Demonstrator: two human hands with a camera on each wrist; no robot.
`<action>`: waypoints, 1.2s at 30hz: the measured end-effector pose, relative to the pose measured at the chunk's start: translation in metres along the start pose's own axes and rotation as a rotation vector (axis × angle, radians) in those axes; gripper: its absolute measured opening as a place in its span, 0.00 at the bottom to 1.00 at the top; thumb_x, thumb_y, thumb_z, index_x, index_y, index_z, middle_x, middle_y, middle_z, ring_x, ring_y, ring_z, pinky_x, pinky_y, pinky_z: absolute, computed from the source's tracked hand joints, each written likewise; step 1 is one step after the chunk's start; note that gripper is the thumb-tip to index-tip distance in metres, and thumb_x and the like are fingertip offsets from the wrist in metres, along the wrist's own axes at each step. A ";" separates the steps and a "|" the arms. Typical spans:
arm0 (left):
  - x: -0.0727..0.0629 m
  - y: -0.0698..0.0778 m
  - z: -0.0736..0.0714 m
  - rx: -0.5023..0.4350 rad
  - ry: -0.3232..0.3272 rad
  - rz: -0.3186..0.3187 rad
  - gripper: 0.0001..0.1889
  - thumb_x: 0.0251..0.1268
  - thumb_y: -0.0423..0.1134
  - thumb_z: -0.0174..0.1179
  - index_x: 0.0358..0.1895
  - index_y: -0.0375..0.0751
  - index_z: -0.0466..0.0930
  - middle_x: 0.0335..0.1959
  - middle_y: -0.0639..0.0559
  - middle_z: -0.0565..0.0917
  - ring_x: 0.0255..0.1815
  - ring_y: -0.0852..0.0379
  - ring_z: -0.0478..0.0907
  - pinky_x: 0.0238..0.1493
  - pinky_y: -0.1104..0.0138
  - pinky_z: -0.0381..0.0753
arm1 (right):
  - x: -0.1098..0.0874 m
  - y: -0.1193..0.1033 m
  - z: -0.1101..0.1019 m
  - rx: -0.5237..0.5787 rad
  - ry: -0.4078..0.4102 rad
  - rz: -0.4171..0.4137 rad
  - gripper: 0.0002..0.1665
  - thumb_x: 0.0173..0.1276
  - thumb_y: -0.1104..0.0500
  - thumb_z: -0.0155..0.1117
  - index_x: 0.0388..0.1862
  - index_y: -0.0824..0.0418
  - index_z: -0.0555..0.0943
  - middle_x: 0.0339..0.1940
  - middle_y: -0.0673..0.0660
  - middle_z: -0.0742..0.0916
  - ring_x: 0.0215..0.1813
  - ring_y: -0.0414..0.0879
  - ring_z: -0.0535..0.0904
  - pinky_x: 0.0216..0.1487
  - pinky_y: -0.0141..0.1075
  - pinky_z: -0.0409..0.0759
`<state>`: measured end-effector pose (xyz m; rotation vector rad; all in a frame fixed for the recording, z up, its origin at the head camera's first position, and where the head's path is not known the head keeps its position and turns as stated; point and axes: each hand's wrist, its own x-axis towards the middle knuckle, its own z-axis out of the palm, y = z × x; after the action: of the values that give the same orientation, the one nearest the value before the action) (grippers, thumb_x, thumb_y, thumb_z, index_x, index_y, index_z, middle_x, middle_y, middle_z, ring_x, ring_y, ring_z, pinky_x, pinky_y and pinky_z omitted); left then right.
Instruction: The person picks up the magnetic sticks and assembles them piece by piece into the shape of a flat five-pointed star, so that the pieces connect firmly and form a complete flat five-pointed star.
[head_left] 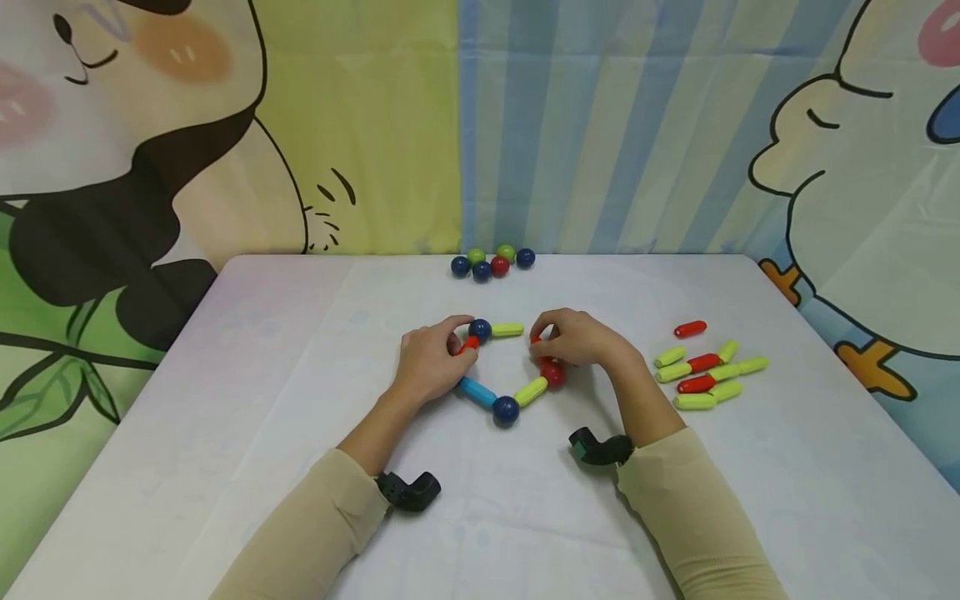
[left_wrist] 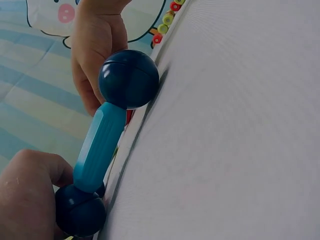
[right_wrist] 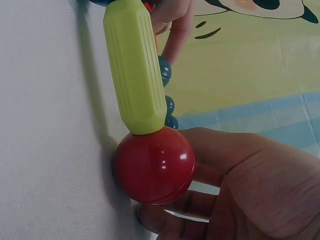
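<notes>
Magnetic balls and rods form a partly joined ring on the white table. My left hand [head_left: 431,358] grips a red magnetic rod [head_left: 470,342] at the ring's left side, index fingertip at a dark blue ball [head_left: 480,330]. A yellow-green rod [head_left: 507,330] sticks out rightward from that ball. My right hand [head_left: 577,337] pinches another red rod, largely covered by its fingers, above a red ball [right_wrist: 154,165]. From the red ball a yellow-green rod [right_wrist: 135,65] runs to the front dark blue ball [head_left: 506,411]. A light blue rod [left_wrist: 100,150] links that to a dark blue ball [left_wrist: 80,210] beside my left hand.
Several blue, green and red balls [head_left: 500,267] sit by the table's far edge. On the right lie several loose yellow-green and red rods [head_left: 697,384], with one red rod [head_left: 691,328] apart behind them. A cartoon-printed curtain [head_left: 600,125] hangs behind the table [head_left: 300,467].
</notes>
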<state>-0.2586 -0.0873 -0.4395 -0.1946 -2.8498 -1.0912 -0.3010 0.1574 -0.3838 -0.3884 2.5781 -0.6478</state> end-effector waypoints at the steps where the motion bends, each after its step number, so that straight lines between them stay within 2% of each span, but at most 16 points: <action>1: 0.001 0.000 0.000 0.000 0.001 0.006 0.27 0.65 0.44 0.60 0.69 0.50 0.78 0.30 0.52 0.79 0.38 0.50 0.74 0.67 0.47 0.63 | 0.000 0.000 -0.001 0.003 0.006 0.002 0.21 0.74 0.48 0.64 0.60 0.56 0.81 0.48 0.59 0.85 0.42 0.51 0.80 0.41 0.37 0.78; 4: 0.002 -0.002 0.000 -0.005 0.004 0.038 0.27 0.64 0.43 0.60 0.69 0.51 0.78 0.40 0.51 0.82 0.44 0.50 0.76 0.67 0.46 0.64 | 0.002 0.002 -0.004 0.011 0.038 0.007 0.22 0.75 0.48 0.62 0.61 0.57 0.81 0.50 0.61 0.85 0.43 0.52 0.80 0.43 0.39 0.79; 8: 0.003 -0.003 -0.002 -0.047 -0.005 0.072 0.28 0.65 0.42 0.59 0.71 0.52 0.77 0.60 0.48 0.83 0.60 0.48 0.77 0.72 0.43 0.61 | 0.009 0.005 -0.008 0.046 0.104 0.018 0.24 0.76 0.48 0.61 0.63 0.59 0.80 0.57 0.64 0.84 0.48 0.55 0.81 0.49 0.44 0.81; 11: 0.003 -0.005 -0.002 -0.094 -0.019 0.081 0.29 0.65 0.41 0.59 0.72 0.52 0.76 0.67 0.48 0.81 0.70 0.46 0.74 0.75 0.43 0.57 | 0.016 0.004 -0.013 0.107 0.147 0.038 0.24 0.77 0.48 0.60 0.65 0.58 0.79 0.62 0.65 0.83 0.51 0.56 0.82 0.53 0.46 0.82; 18: 0.003 -0.008 -0.001 -0.117 -0.028 0.090 0.28 0.66 0.41 0.59 0.71 0.52 0.76 0.67 0.49 0.82 0.72 0.46 0.74 0.76 0.43 0.57 | 0.028 -0.003 -0.025 0.295 0.212 0.046 0.26 0.78 0.49 0.59 0.69 0.58 0.76 0.66 0.64 0.81 0.55 0.59 0.82 0.53 0.45 0.85; 22: 0.002 -0.008 0.000 -0.124 -0.028 0.079 0.28 0.66 0.40 0.60 0.71 0.52 0.77 0.67 0.50 0.82 0.72 0.47 0.74 0.77 0.44 0.56 | 0.038 -0.006 -0.029 0.356 0.257 0.034 0.28 0.79 0.49 0.58 0.72 0.59 0.73 0.68 0.64 0.80 0.60 0.61 0.81 0.57 0.48 0.85; 29: 0.000 -0.010 0.003 -0.135 -0.027 0.063 0.28 0.66 0.41 0.60 0.71 0.53 0.77 0.67 0.51 0.82 0.72 0.48 0.74 0.77 0.45 0.56 | 0.058 -0.005 -0.030 0.454 0.334 0.080 0.32 0.78 0.51 0.60 0.76 0.58 0.68 0.72 0.64 0.76 0.63 0.60 0.78 0.60 0.49 0.82; 36: 0.000 -0.007 0.003 -0.130 -0.015 0.079 0.28 0.65 0.40 0.60 0.70 0.52 0.77 0.67 0.52 0.82 0.72 0.48 0.74 0.77 0.45 0.57 | 0.075 0.006 -0.029 0.606 0.300 0.164 0.40 0.77 0.55 0.61 0.83 0.54 0.58 0.77 0.64 0.72 0.69 0.59 0.74 0.67 0.48 0.79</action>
<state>-0.2600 -0.0902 -0.4465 -0.3221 -2.7589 -1.2644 -0.3806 0.1460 -0.3905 0.1289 2.4728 -1.4517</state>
